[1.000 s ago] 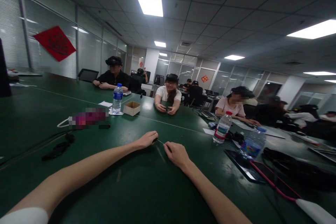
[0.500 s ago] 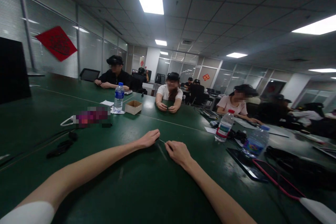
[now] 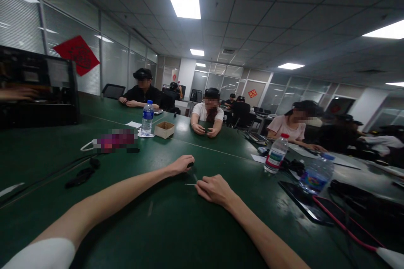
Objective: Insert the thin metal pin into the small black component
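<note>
My left hand is closed just above the green table, its fingers round a small black object that mostly hides inside them. To the right and nearer to me, my right hand pinches a thin pale stick. The stick's free end points left, apart from the left hand. What kind of stick it is and what the black piece is are too small to tell.
Ahead stand an open cardboard box and a blue-capped water bottle. On the right are a red-capped bottle, another bottle and a dark tablet. Left lies a purple pouch; a person sits opposite.
My right hand has drawn back from the left hand with the stick, whose tip previously reached the left hand. The view has shifted left, bringing in an open computer case and someone's hand.
</note>
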Demonstrator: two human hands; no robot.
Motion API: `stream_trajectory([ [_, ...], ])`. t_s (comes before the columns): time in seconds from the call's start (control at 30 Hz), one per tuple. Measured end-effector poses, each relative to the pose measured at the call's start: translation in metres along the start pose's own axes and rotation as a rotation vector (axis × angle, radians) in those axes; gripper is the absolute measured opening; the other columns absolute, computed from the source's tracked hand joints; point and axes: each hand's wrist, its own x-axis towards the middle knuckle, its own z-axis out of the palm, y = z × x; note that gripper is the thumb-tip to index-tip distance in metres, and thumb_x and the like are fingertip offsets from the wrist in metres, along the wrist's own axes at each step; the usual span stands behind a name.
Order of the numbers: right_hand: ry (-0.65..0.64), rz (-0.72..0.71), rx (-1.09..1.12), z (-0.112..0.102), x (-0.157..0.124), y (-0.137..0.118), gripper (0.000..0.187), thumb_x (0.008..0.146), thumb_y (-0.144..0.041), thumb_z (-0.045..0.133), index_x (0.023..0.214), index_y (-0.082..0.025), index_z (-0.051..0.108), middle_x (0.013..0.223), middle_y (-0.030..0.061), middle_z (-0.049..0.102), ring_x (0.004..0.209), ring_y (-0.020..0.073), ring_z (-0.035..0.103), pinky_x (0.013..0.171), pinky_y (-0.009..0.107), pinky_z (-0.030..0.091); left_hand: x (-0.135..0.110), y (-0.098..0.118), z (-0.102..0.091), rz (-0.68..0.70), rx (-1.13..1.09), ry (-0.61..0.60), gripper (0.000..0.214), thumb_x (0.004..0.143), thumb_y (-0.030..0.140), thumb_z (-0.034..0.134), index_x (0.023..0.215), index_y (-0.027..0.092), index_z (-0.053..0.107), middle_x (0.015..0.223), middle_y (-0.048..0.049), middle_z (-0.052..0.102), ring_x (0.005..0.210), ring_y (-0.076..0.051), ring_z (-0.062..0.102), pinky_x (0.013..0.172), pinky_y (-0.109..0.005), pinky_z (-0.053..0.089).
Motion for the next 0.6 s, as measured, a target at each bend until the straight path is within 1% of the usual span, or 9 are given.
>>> stream_trajectory([
  [0.03, 0.012, 0.009, 0.01, 0.0, 0.0, -0.001, 0.044, 0.098, -0.04, 0.027, 0.088, -0.019, 0.064, 0.075, 0.0033, 0.062, 0.059, 0.0096, 0.053, 0.054, 0.023, 0.027, 0.001, -0.001, 0.0, -0.016, -0.042, 0.0, 0.034, 0.083, 0.051, 0.04, 0.074, 0.018, 0.043, 0.054, 0.0053, 0.035, 0.046, -0.01, 0.031, 0.045, -0.022, 0.024],
  [0.13, 0.035, 0.102, 0.025, 0.001, 0.0, -0.001, 0.044, 0.098, -0.041, 0.027, 0.089, -0.019, 0.064, 0.077, 0.0036, 0.063, 0.06, 0.0098, 0.054, 0.054, 0.022, 0.027, 0.001, -0.002, 0.001, -0.021, -0.123, -0.006, 0.037, 0.083, 0.055, 0.042, 0.077, 0.019, 0.042, 0.054, 0.0057, 0.036, 0.044, -0.009, 0.032, 0.043, -0.021, 0.023],
  [0.23, 0.025, 0.174, 0.042, 0.004, 0.001, 0.001, 0.042, 0.098, -0.041, 0.029, 0.088, -0.02, 0.064, 0.079, 0.0034, 0.064, 0.062, 0.0108, 0.056, 0.057, 0.022, 0.031, -0.001, 0.0, 0.003, -0.015, -0.147, -0.003, 0.043, 0.083, 0.061, 0.039, 0.081, 0.019, 0.041, 0.055, 0.0057, 0.038, 0.044, -0.008, 0.033, 0.042, -0.019, 0.023],
  [0.3, 0.036, 0.247, 0.074, 0.006, 0.002, 0.003, 0.04, 0.098, -0.04, 0.03, 0.087, -0.02, 0.064, 0.079, 0.003, 0.066, 0.064, 0.0114, 0.057, 0.06, 0.021, 0.034, -0.001, 0.002, 0.003, -0.032, -0.166, -0.012, 0.043, 0.083, 0.062, 0.038, 0.084, 0.019, 0.041, 0.057, 0.0054, 0.04, 0.044, -0.008, 0.034, 0.041, -0.018, 0.022],
  [0.4, 0.092, 0.379, 0.127, 0.009, 0.003, 0.005, 0.037, 0.097, -0.038, 0.032, 0.087, -0.021, 0.063, 0.08, 0.0022, 0.068, 0.068, 0.0125, 0.061, 0.064, 0.021, 0.036, -0.001, 0.005, 0.003, -0.076, -0.229, -0.042, 0.03, 0.082, 0.05, 0.042, 0.087, 0.02, 0.04, 0.061, 0.0044, 0.046, 0.044, -0.007, 0.036, 0.04, -0.016, 0.02],
  [0.47, 0.116, 0.427, 0.143, 0.011, 0.003, 0.005, 0.036, 0.097, -0.037, 0.033, 0.087, -0.022, 0.063, 0.082, 0.0019, 0.069, 0.071, 0.0131, 0.063, 0.065, 0.021, 0.037, 0.0, 0.005, 0.003, -0.096, -0.271, -0.067, 0.022, 0.079, 0.038, 0.044, 0.091, 0.021, 0.038, 0.065, 0.004, 0.05, 0.042, -0.006, 0.035, 0.039, -0.015, 0.017],
  [0.53, 0.116, 0.442, 0.135, 0.011, 0.003, 0.004, 0.035, 0.097, -0.037, 0.034, 0.086, -0.022, 0.064, 0.083, 0.0018, 0.07, 0.072, 0.0137, 0.063, 0.064, 0.021, 0.037, 0.001, 0.003, 0.002, -0.087, -0.282, -0.083, 0.025, 0.076, 0.032, 0.047, 0.096, 0.021, 0.036, 0.066, 0.0045, 0.052, 0.039, -0.005, 0.034, 0.038, -0.014, 0.015],
  [0.6, 0.1, 0.458, 0.115, 0.01, 0.003, 0.003, 0.035, 0.097, -0.037, 0.034, 0.086, -0.022, 0.063, 0.083, 0.002, 0.07, 0.071, 0.0141, 0.064, 0.062, 0.021, 0.037, 0.001, 0.001, 0.001, -0.058, -0.27, -0.088, 0.033, 0.074, 0.029, 0.051, 0.102, 0.021, 0.036, 0.064, 0.0061, 0.05, 0.038, -0.005, 0.033, 0.038, -0.014, 0.017],
])
